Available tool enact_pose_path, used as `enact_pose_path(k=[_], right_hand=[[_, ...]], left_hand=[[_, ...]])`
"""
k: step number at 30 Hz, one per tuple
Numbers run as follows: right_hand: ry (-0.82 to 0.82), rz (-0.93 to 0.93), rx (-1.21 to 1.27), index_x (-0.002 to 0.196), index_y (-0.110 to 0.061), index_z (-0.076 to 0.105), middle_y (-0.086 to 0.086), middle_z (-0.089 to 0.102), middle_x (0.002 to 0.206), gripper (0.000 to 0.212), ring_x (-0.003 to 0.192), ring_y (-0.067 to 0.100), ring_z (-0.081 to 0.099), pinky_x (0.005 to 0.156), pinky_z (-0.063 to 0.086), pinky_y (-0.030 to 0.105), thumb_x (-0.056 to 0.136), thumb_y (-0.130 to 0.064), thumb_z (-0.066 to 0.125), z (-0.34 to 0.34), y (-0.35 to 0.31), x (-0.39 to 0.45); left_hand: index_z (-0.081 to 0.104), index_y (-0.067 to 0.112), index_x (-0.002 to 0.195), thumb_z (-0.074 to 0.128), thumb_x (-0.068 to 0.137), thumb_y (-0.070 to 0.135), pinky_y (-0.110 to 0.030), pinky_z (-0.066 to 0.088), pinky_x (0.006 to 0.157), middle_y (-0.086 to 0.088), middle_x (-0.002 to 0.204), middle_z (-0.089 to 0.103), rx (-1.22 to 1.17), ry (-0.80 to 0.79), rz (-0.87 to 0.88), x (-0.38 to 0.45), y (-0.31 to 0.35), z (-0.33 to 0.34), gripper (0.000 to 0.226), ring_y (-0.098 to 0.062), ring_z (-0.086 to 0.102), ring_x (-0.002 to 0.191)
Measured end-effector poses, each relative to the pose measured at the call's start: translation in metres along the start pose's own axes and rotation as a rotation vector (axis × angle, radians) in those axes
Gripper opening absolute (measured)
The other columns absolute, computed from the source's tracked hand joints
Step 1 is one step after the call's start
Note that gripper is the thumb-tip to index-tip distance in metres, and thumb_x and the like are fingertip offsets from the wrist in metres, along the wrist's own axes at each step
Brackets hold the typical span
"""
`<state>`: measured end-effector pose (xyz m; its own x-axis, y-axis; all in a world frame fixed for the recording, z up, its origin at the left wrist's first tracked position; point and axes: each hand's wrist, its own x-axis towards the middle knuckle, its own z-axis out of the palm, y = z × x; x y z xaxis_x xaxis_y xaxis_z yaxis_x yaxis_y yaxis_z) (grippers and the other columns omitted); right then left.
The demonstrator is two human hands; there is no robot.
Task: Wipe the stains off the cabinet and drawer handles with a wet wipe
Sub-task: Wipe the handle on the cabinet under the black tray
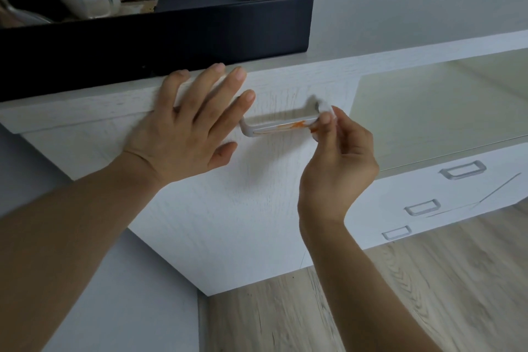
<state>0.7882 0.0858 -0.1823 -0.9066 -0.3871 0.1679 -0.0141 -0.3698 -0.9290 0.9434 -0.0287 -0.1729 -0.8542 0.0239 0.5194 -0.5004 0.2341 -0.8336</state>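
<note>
Here my left hand (188, 126) lies flat on the cabinet (228, 208) front, fingers (228, 86) spread and straight, their tips near the top edge just under the black tray (200, 26) on the tabletop (400, 8); I should keep that palm pressing, so the door does not swing or rattle while I scrub. Just beside it, the handle (274, 126) stands out from the door, with an orange stain (297, 124) smeared along its right half. My right hand (340, 163) pinches the wipe (324, 113) between thumb and fingertips at the handle's right end, wrapped against the bar. I judge the good stroke is to drag the wipe leftward along the bar over the stain, squeezing round it, then turn to a clean patch, since orange already marks the wipe. Further right, three drawer handles (463, 170) are left to check; whether they carry stains I cannot tell.
</note>
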Motion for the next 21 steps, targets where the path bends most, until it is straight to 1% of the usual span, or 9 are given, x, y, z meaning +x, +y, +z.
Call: enact_pose_path(k=[2,4,6,9,12,14,16,17,21], right_hand=[[0.009,0.057,0.023,0.085,-0.022,0.067,0.012,0.067,0.093,0.009,0.079,0.006,0.064,0.082,0.054,0.02,0.09,-0.016,0.063,0.0,-0.001,0.0],[-0.017,0.094,0.064,0.089,-0.015,0.07,0.007,0.069,0.084,0.007,0.074,0.006,0.062,0.075,0.053,0.015,0.09,-0.015,0.063,-0.002,-0.002,0.004],[-0.085,0.132,0.105,0.088,-0.011,0.073,0.001,0.068,0.08,0.011,0.074,0.006,0.06,0.073,0.051,0.014,0.09,-0.014,0.063,-0.006,-0.001,0.009],[-0.188,0.242,0.198,0.073,-0.014,0.073,0.002,0.071,0.085,0.019,0.082,0.012,0.062,0.076,0.052,0.022,0.089,-0.008,0.063,-0.01,-0.002,0.025],[-0.264,0.369,0.273,0.087,-0.002,0.072,0.007,0.071,0.093,0.011,0.085,0.013,0.065,0.079,0.053,0.023,0.089,-0.004,0.061,-0.014,-0.004,0.038],[-0.292,0.356,0.241,0.079,-0.003,0.071,0.008,0.069,0.088,0.015,0.079,0.013,0.063,0.08,0.053,0.023,0.089,-0.005,0.061,-0.015,-0.003,0.037],[-0.256,0.317,0.202,0.069,-0.006,0.069,0.006,0.067,0.08,0.022,0.074,0.013,0.06,0.079,0.053,0.023,0.089,-0.007,0.062,-0.014,-0.005,0.035],[-0.227,0.311,0.192,0.069,-0.007,0.069,0.005,0.067,0.079,0.022,0.074,0.013,0.06,0.078,0.053,0.024,0.089,-0.007,0.062,-0.013,-0.006,0.034],[-0.15,0.204,0.122,0.089,-0.002,0.07,-0.002,0.066,0.066,0.014,0.068,0.008,0.062,0.076,0.054,0.022,0.09,-0.014,0.063,-0.016,0.0,0.015]], left_hand=[[0.018,-0.002,0.148,0.034,0.096,0.051,-0.052,0.032,0.098,-0.025,0.146,0.02,-0.012,-0.002,0.002,0.001,0.0,0.0,0.076,-0.039,0.033,0.128],[0.018,-0.003,0.148,0.035,0.095,0.051,-0.052,0.031,0.098,-0.026,0.146,0.018,-0.011,0.001,0.001,0.0,0.0,0.0,0.076,-0.04,0.033,0.128],[0.017,-0.003,0.148,0.035,0.096,0.05,-0.053,0.031,0.098,-0.026,0.146,0.018,-0.007,0.005,0.004,0.0,0.0,0.001,0.077,-0.04,0.033,0.128],[0.018,-0.003,0.147,0.035,0.096,0.05,-0.054,0.031,0.097,-0.027,0.146,0.02,-0.01,0.007,-0.002,-0.001,0.0,0.0,0.077,-0.041,0.033,0.128],[0.016,-0.004,0.148,0.034,0.096,0.05,-0.054,0.031,0.097,-0.026,0.146,0.02,0.003,0.0,0.004,0.0,0.002,0.0,0.077,-0.041,0.033,0.128],[0.017,-0.004,0.148,0.036,0.095,0.049,-0.054,0.03,0.097,-0.027,0.145,0.022,-0.007,0.005,-0.004,0.0,0.001,0.0,0.077,-0.041,0.033,0.128],[0.018,-0.004,0.147,0.037,0.095,0.049,-0.054,0.03,0.097,-0.027,0.145,0.022,-0.004,0.016,-0.01,0.0,0.0,0.001,0.076,-0.042,0.033,0.128],[0.019,-0.004,0.147,0.038,0.095,0.049,-0.054,0.03,0.097,-0.027,0.145,0.022,-0.004,0.019,-0.01,0.0,0.0,0.001,0.076,-0.042,0.033,0.128],[0.021,-0.004,0.147,0.04,0.094,0.048,-0.055,0.03,0.097,-0.027,0.145,0.023,-0.021,0.01,-0.011,0.0,0.0,0.0,0.076,-0.042,0.034,0.127]])
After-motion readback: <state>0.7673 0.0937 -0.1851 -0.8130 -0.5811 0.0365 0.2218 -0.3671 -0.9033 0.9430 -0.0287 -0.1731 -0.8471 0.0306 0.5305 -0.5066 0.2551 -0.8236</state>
